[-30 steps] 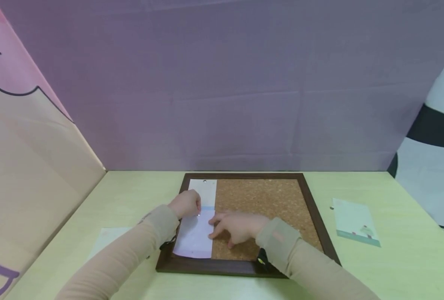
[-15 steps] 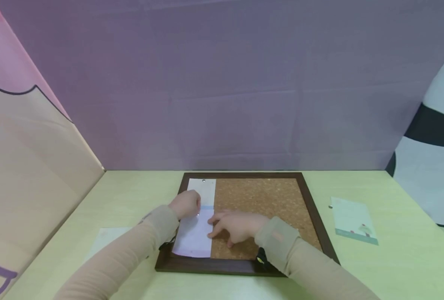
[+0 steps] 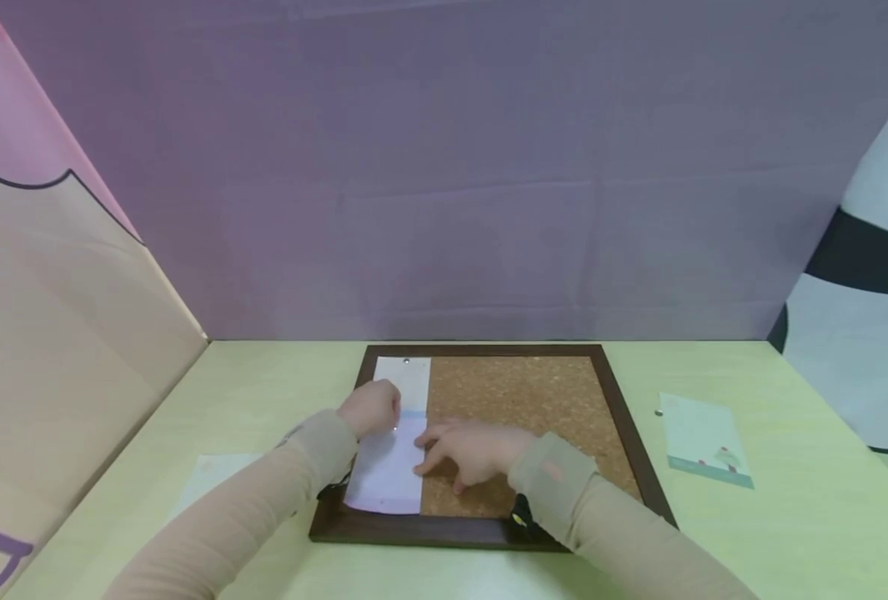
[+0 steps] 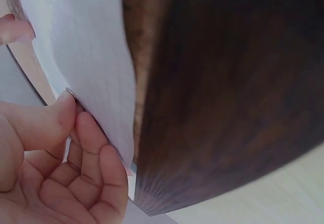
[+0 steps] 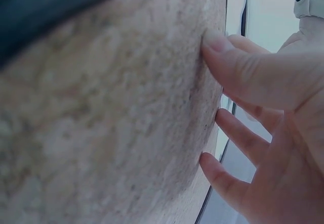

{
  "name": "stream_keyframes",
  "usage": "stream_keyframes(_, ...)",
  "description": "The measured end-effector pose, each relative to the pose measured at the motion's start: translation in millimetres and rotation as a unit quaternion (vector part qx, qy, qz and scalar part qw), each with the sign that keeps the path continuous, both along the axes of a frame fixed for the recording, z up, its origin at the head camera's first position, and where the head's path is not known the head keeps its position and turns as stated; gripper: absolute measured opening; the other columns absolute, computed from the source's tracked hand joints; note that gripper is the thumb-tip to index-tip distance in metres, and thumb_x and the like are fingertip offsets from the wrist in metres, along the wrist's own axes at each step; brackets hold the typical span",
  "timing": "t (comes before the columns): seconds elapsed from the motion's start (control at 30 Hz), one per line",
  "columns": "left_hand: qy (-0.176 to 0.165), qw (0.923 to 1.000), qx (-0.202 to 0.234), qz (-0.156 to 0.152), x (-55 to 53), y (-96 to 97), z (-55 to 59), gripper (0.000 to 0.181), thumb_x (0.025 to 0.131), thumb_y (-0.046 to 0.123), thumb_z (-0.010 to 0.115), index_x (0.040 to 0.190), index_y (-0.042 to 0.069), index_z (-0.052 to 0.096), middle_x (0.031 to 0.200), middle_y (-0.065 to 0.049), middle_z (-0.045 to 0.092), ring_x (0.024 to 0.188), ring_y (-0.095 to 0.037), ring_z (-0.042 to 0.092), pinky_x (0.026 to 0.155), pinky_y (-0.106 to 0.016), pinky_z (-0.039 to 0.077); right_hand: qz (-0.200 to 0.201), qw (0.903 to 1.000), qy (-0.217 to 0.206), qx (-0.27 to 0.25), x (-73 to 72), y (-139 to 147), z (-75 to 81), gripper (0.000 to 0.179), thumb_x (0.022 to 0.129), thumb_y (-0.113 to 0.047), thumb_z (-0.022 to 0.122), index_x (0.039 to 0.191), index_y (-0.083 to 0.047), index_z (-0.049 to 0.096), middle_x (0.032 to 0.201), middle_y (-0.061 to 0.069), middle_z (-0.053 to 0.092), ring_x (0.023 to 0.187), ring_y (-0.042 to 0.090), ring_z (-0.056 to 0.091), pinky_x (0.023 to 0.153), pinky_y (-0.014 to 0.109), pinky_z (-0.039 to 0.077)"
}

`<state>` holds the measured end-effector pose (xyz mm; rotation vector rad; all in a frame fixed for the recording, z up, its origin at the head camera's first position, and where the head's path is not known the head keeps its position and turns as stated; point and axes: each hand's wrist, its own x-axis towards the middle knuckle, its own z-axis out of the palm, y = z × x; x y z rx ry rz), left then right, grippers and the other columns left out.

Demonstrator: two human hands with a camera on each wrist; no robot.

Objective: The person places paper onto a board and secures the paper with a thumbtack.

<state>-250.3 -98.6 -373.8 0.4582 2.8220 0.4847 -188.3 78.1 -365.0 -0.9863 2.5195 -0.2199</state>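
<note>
A dark-framed cork board lies on the table. Along its left side is a white sheet, fixed at the top by a thumbtack. Below it lies a pale lilac sheet of paper whose bottom edge curls up slightly. At the top of this lower sheet, my left hand pinches a silver thumbtack between thumb and fingers, its head against the paper. My right hand rests with spread fingers on the cork and the sheet's right edge; its fingertips touch the board.
To the right of the board lies a pale green notepaper with a thumbtack beside it. Another pale sheet is partly hidden behind my left forearm. A purple cloth backdrop stands at the table's far edge.
</note>
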Motion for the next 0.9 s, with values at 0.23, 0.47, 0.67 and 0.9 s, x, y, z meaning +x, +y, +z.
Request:
stream_keyframes(0.23,-0.010,0.9999,0.009,-0.002,-1.3,-3.4,0.7,0.018,0.075,-0.004,0.060,0.061,0.008,0.057,0.061,-0.001,0.054,0.057,-0.015,0.046,0.052,-0.024,0.038,0.005,1.0000,0.004,0.005,-0.7,0,-0.9,0.055,0.076,-0.012,0.076,0.124,-0.032,0.061,0.147,-0.007,0.040,0.143,0.029,0.023,0.115,0.048,0.021)
stream_keyframes(0.47,-0.018,0.9996,0.017,-0.011,-3.3,-8.4,-0.4,0.015,0.076,-0.001,0.066,0.065,0.007,0.060,0.066,-0.002,0.057,0.062,-0.016,0.050,0.057,-0.024,0.041,0.007,0.9999,0.005,0.007,-0.5,0,-0.8,0.055,0.076,-0.011,0.076,0.124,-0.032,0.061,0.147,-0.007,0.040,0.143,0.029,0.022,0.115,0.047,0.021)
stream_keyframes(0.67,0.000,0.9990,0.030,-0.033,-1.9,-13.8,-2.1,0.015,0.077,0.000,0.068,0.065,0.007,0.060,0.066,0.000,0.057,0.063,-0.014,0.050,0.060,-0.024,0.043,0.011,0.9999,0.010,0.003,0.5,0,0.9,0.054,0.075,-0.010,0.077,0.123,-0.031,0.062,0.146,-0.006,0.042,0.141,0.026,0.028,0.115,0.044,0.024)
stream_keyframes(0.9,-0.009,0.9983,0.045,-0.038,-1.0,-15.9,-0.7,0.014,0.079,0.002,0.069,0.068,0.007,0.062,0.067,0.000,0.057,0.063,-0.013,0.049,0.058,-0.024,0.041,0.008,0.9999,0.008,0.001,0.5,0,1.2,0.055,0.075,-0.010,0.077,0.123,-0.031,0.062,0.145,-0.006,0.042,0.141,0.025,0.029,0.115,0.042,0.023)
